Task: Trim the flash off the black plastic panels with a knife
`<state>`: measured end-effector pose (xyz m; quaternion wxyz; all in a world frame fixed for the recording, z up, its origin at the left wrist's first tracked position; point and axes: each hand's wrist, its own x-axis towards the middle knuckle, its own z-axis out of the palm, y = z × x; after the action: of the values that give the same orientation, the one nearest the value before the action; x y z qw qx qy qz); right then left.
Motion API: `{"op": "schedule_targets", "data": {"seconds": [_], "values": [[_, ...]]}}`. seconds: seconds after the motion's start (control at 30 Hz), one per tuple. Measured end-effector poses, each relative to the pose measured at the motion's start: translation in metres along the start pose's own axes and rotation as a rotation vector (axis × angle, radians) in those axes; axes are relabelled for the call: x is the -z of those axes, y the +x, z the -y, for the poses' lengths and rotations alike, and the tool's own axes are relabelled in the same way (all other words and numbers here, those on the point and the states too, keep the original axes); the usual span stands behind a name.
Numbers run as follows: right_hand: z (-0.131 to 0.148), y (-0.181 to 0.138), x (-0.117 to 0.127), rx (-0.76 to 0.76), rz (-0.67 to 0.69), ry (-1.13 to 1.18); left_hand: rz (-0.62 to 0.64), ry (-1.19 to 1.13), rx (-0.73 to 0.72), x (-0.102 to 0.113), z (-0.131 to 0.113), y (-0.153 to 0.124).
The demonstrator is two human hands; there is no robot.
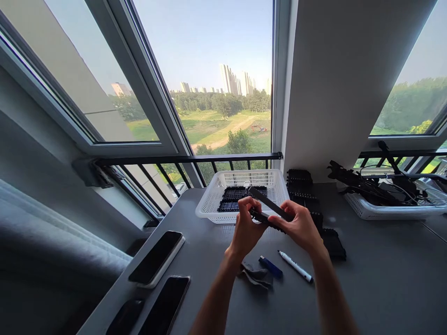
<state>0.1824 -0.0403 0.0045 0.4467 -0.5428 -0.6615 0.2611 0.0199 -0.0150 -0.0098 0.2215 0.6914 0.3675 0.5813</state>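
Grey tabletop point(366, 279) beneath tall windows, with a white plastic lattice basket point(213, 197) at the far edge. Just in front of the basket, raised off the table: left hand point(246, 228) and right hand point(300, 225), both curled shut, fingers pinched on a black ridged plastic part point(264, 218) with a flat dark strip point(267, 203) slanting across it. Inside the basket, more black ridged pieces point(232, 197). Just right of the basket, a stack of similar black pieces point(300, 182). Nearer than the basket, below the hands: white marker pen point(296, 266), blue cap point(270, 266), crumpled grey cloth point(254, 275). Left of the basket, well apart, dark phones point(157, 257).
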Motion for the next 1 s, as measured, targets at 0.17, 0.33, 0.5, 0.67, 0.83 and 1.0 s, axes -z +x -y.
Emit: {"op": "schedule_targets", "data": {"seconds": [0.17,0.33,0.5,0.67,0.83,1.0], "values": [[-0.016,0.007,0.004,-0.155,0.025,0.164,-0.130,0.066,-0.099,0.014,0.005,0.006],[-0.015,0.008,-0.001,-0.372,0.136,0.563,-0.155,0.068,-0.304,0.020,0.007,0.009],[-0.012,0.010,-0.003,-0.339,-0.076,0.676,0.100,0.050,-0.095,0.029,0.003,0.009],[-0.018,0.013,-0.004,-0.265,-0.166,0.645,0.390,-0.378,0.144,0.038,0.003,0.009],[-0.022,0.014,-0.006,-0.184,-0.189,0.500,0.203,-0.495,0.393,0.028,0.009,0.014],[-0.026,0.015,-0.005,-0.132,-0.144,0.420,0.109,-0.380,0.483,0.026,0.016,0.017]]}}
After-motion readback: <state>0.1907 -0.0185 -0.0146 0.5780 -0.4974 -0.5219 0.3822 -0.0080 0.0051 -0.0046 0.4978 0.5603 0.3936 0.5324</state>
